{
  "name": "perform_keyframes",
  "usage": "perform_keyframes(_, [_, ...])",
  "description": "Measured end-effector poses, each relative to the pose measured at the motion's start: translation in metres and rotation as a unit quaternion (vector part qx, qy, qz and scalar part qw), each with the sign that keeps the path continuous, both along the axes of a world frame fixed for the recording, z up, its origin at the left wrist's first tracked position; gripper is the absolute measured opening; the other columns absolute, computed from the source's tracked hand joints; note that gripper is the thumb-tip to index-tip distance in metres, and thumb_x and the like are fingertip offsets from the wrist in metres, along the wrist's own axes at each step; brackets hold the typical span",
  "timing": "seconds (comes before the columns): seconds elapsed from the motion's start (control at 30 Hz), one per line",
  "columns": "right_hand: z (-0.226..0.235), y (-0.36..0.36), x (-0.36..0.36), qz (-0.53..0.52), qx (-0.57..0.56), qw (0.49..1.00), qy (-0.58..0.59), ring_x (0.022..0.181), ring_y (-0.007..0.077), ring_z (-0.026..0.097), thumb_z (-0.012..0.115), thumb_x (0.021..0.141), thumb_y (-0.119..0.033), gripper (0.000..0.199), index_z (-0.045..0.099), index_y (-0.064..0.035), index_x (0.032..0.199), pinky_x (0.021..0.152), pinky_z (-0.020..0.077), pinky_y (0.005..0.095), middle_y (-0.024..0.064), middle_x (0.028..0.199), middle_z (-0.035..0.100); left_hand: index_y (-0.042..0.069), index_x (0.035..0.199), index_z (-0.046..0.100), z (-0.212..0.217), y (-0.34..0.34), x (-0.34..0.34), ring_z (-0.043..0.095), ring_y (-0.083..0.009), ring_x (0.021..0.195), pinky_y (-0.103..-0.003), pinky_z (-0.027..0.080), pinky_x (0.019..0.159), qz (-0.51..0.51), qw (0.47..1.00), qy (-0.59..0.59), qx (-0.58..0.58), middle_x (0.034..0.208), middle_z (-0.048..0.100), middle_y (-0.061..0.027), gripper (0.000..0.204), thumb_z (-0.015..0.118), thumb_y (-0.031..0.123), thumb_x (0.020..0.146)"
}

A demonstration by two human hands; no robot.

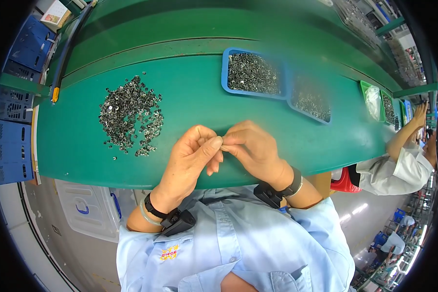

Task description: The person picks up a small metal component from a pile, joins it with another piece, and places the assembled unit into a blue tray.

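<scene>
My left hand [195, 153] and my right hand [254, 148] meet over the near part of the green table, fingertips pinched together. Whatever lies between the fingertips is hidden or too small to name. Left of my hands, a loose pile of small dark metal parts [124, 114] is spread on the tabletop. Beyond my right hand stands a blue tray [225, 73] filled with similar small parts. Joined or close to its right side is a second blue tray [309, 117], partly blurred, with smaller-looking shiny pieces.
Blue plastic crates [10, 151] are stacked at the left. A lidded clear box [87, 209] sits on the floor below the table edge. At the right, green trays [364, 90] hold a plastic bag and dark parts, near a co-worker's arm [404, 138].
</scene>
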State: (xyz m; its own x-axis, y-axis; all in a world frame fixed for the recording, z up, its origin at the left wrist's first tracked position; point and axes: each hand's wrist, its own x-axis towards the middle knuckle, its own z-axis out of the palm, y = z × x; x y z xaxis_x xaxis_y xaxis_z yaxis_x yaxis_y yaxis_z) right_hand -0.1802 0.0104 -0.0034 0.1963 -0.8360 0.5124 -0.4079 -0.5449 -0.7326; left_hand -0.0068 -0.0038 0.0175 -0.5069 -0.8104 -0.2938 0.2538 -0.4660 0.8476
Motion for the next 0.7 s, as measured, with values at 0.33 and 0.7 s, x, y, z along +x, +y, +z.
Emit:
perform_keyframes(0.33, [0.0,-0.001,0.003,-0.015,-0.003,1.0,0.027,0.073,0.0231,0.059,0.069,0.075,-0.005,0.015,0.06,-0.0067,0.086,0.061,0.0483,0.0327,0.0058,0.08,0.059,0.005,0.095,0.05,-0.011,0.0,-0.002,0.052,-0.01,0.059,-0.022,0.042,0.052,0.009,1.0,0.005,-0.015,0.072,0.056,-0.004,0.016,0.051,0.021,0.095])
perform_keyframes(0.7, [0.028,-0.07,-0.039,-0.141,-0.019,0.976,0.165,0.081,0.0263,0.061,0.064,0.078,-0.001,0.013,0.062,-0.0022,0.091,0.072,0.0486,0.0327,0.0109,0.09,0.063,0.006,0.104,0.051,-0.019,-0.006,0.02,0.052,-0.0099,0.061,-0.022,0.042,0.053,0.013,0.999,0.044,0.025,0.077,0.057,-0.0046,0.017,0.047,0.021,0.097])
